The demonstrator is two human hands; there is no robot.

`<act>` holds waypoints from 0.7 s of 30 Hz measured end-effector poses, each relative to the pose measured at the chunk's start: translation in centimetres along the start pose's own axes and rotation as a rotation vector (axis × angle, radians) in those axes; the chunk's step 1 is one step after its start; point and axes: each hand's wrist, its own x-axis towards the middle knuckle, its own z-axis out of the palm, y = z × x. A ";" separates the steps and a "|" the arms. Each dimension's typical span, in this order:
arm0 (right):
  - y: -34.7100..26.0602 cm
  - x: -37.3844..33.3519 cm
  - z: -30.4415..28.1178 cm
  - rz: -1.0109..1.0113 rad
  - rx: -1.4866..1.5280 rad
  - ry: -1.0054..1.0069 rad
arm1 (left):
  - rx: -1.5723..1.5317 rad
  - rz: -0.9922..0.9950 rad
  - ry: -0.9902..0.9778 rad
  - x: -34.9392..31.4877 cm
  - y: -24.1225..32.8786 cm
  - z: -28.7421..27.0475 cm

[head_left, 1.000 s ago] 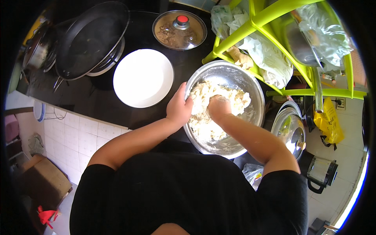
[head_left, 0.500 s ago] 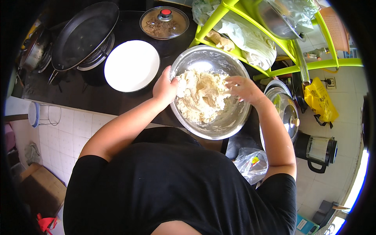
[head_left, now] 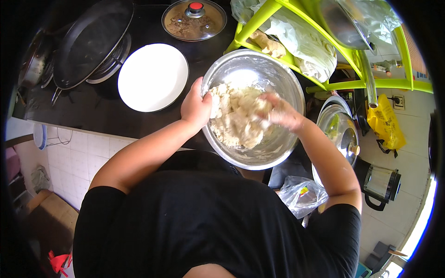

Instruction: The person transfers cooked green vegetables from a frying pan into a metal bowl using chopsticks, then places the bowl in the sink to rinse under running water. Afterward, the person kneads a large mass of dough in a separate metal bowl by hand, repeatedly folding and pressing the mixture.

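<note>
A shiny metal mixing bowl [head_left: 288, 90] stands at the counter's front edge, dusted inside with flour. Lumpy, pale, shaggy dough [head_left: 234, 132] fills its left and middle part. My left hand [head_left: 195, 109] grips the bowl's left rim, the thumb over the edge near the dough and the fingers hidden outside. Inside the bowl, my right hand [head_left: 283, 114] is in the dough on its right side. Its fingers are smeared by motion and coated with dough, so their closing cannot be made out.
Left of the bowl lies a white plate [head_left: 153, 78]; beyond it are a large black pan [head_left: 92, 44] on the stove and a glass-lidded dish [head_left: 194, 21]. A green rack [head_left: 340, 51] overhangs the back right. A clear plastic bag [head_left: 301, 197] and a blender [head_left: 381, 183] sit right.
My right hand has moved left and down into the dough, stirring its surface. My left hand keeps its grip on the rim. The view has shifted slightly.
</note>
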 end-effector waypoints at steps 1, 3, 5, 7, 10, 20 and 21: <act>-0.1 -0.5 0.5 -0.018 -0.157 -0.074 | -0.002 -0.002 -0.001 0.0 0.1 -0.1; -0.9 -1.0 1.5 -0.064 -0.597 -0.143 | -0.012 0.034 0.007 0.2 -0.4 0.2; -0.2 0.5 2.1 -0.125 -0.790 -0.181 | -0.009 0.064 0.028 0.2 -0.4 0.3; -1.1 2.2 3.5 -0.011 -0.967 -0.141 | -0.059 0.029 0.000 0.1 0.2 -0.1; -1.0 5.0 4.5 0.018 -1.175 -0.055 | -0.099 0.042 -0.024 -0.1 0.3 -0.3; 3.6 8.8 2.6 -0.055 -1.276 0.187 | -0.139 0.065 -0.057 -0.4 -0.1 -0.5; 4.2 9.4 2.2 -0.035 -1.279 0.222 | -0.125 0.076 -0.047 -0.3 0.1 -0.5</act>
